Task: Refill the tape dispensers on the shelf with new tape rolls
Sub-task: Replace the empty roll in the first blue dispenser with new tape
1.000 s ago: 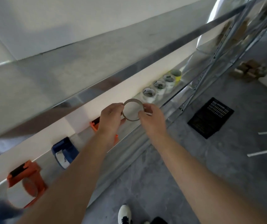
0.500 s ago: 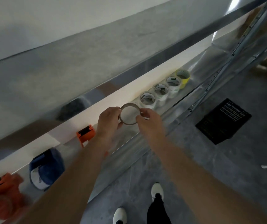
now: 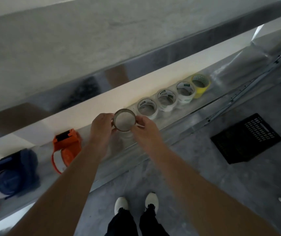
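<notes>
Brown tape ring (image 3: 124, 110): held over the metal shelf (image 3: 179, 120), opening facing the camera, just left of a row of clear rolls (image 3: 146, 101) | left hand (image 3: 102, 126): fingers curled, pinching the left rim | right hand (image 3: 144, 127): pinching the right rim | shelf, leftward: orange dispenser (image 3: 67, 145), blue dispenser (image 3: 14, 174) | row's far end: yellow roll (image 3: 200, 93) | floor: black crate (image 3: 246, 137)

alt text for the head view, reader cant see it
A left hand and right hand hold a thin brown ring between them above a metal shelf. Right of it, three clear tape rolls and a yellow roll sit in a row; left of it, an orange dispenser and a blue dispenser.
</notes>
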Tool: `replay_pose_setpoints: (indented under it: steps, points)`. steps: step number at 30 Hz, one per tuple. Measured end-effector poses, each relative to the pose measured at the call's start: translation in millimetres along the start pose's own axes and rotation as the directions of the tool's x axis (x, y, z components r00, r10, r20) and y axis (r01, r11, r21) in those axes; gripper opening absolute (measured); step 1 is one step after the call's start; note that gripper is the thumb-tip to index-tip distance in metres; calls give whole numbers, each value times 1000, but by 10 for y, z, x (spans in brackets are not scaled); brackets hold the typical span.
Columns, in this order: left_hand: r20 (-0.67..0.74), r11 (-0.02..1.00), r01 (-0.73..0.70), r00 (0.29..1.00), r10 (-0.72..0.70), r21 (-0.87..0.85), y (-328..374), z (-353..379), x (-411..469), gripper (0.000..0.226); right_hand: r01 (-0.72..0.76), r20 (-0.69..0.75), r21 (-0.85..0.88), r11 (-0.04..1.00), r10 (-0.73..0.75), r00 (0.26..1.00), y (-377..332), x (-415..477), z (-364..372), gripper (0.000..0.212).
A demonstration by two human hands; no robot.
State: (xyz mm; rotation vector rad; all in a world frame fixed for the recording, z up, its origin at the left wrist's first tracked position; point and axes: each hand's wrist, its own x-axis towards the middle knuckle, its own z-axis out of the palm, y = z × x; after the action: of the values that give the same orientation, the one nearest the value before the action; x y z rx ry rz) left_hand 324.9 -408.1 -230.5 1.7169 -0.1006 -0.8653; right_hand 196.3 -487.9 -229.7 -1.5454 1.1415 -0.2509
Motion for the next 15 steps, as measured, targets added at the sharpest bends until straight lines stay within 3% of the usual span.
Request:
replay_pose_setpoints:
  steps: [4,15]
  points:
    - [2,1000,31,1000,-31,0,-14,52,102,15,-10,37,16,1000,10,999,28,118,0,31]
    - [16,993,96,995,-97,66,-82,177,364,17,-58,73,44,997,55,996,68,323,47,33]
